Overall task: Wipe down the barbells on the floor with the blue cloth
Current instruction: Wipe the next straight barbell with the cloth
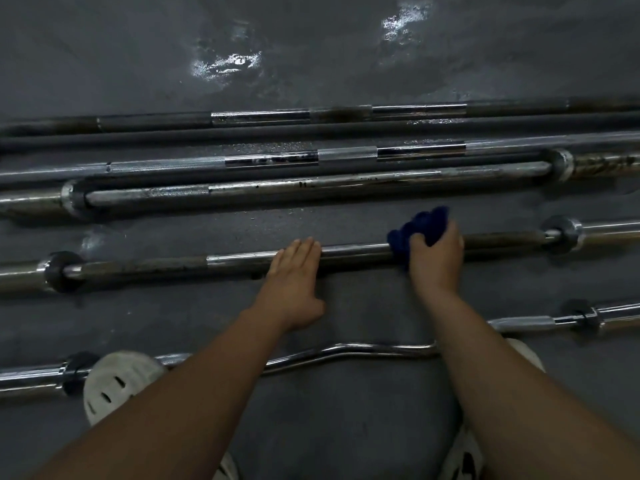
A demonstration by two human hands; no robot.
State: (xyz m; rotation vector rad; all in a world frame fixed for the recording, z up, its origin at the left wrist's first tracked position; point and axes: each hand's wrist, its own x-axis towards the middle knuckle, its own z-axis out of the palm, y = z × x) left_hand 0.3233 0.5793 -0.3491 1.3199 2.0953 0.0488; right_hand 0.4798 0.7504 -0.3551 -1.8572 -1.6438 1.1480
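Several barbells lie side by side on the dark floor. The fourth one from the far side, a straight bar (356, 250) with rusty patches, runs across the middle. My left hand (294, 271) rests flat on it, fingers straight. To its right my right hand (434, 258) grips the bunched blue cloth (420, 228) and presses it against the same bar. A curled chrome bar (346, 353) lies nearest me, partly hidden by my forearms.
Three more straight bars lie beyond: a worn chrome one (311, 187), a knurled silver one (346, 155) and a dark one (329, 116). The grey floor (311, 46) beyond shines with wet patches. My white shoes (117, 382) stand by the curled bar.
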